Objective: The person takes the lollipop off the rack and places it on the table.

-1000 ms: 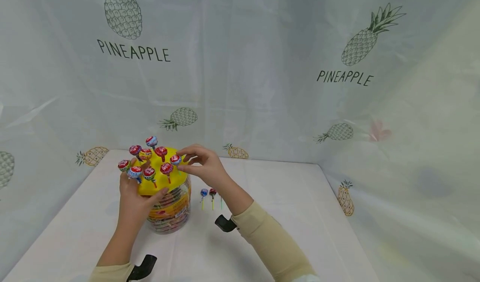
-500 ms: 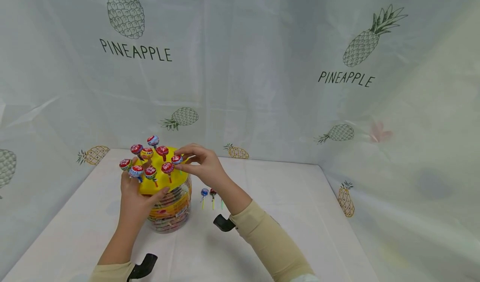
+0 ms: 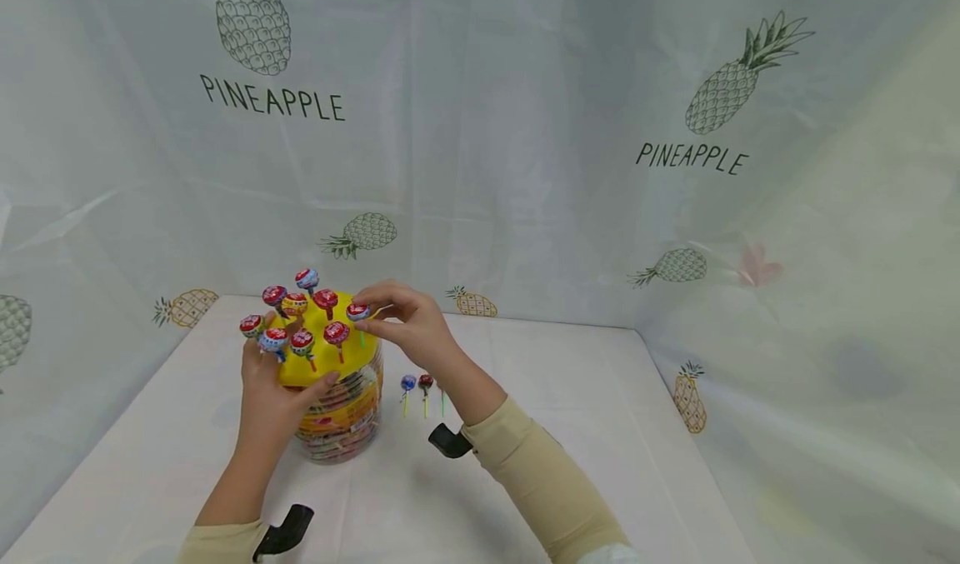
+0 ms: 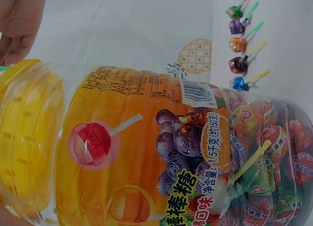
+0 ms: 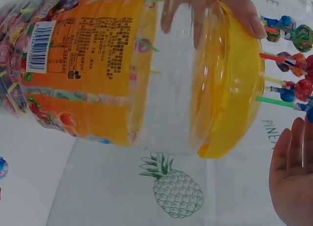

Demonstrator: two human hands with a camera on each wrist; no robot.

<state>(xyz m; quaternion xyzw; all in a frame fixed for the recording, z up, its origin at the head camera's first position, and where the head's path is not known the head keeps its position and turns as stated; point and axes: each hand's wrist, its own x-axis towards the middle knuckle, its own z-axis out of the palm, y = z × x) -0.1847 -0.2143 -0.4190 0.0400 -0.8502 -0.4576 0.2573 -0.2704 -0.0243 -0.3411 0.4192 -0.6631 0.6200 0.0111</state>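
Note:
A clear plastic jar (image 3: 341, 421) of lollipops stands at the left of the table, with an orange label (image 4: 139, 147). Its yellow lid (image 3: 321, 361) bears several upright lollipops, stuck in by their sticks. My left hand (image 3: 272, 401) grips the lid from the near left, with the thumb (image 5: 247, 18) across its side and the other fingers partly hidden. At the lid's right side, my right hand (image 3: 420, 331) pinches a blue-and-red wrapped lollipop (image 3: 358, 312) between thumb and fingers. Its green stick (image 5: 274, 102) points down and meets the lid's top.
Right of the jar, several loose lollipops (image 4: 238, 44) lie in a row on the white table (image 3: 540, 431); my right forearm hides some in the head view. A pineapple-print curtain (image 3: 517, 131) surrounds the table. Black wrist mounts (image 3: 450, 441) jut from both sleeves.
My right hand has shifted slightly up and right with the pinched lollipop, and more of its green stick shows. My left hand stays on the lid.

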